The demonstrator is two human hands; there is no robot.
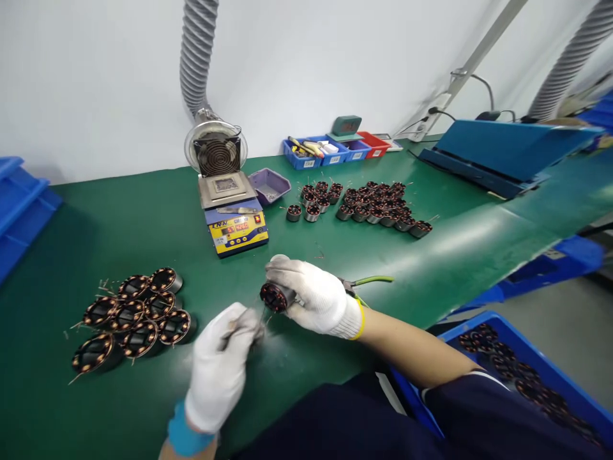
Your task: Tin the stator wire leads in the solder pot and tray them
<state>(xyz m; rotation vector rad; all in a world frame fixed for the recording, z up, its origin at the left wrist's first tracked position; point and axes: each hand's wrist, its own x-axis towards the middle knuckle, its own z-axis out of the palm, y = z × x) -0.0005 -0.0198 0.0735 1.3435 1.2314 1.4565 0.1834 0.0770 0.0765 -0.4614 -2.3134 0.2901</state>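
White gloves cover both hands. My right hand (313, 294) grips a dark round motor stator (276, 296) with copper windings, its open face turned to the left. Just left of it, my left hand (223, 358) is closed, fingertips pinched near thin wires coming off the stator; what they hold is blurred. Green-handled pliers (373, 280) lie partly behind my right wrist. Several larger stators (138, 338) are grouped on the green table (167, 409) to the left.
A yellow solder pot unit (238, 235) with a fan stands ahead, beside a purple tray (269, 186). Several small stators (376, 214) sit further right, before blue bins (302, 161). A blue crate (541, 358) of stators is at lower right.
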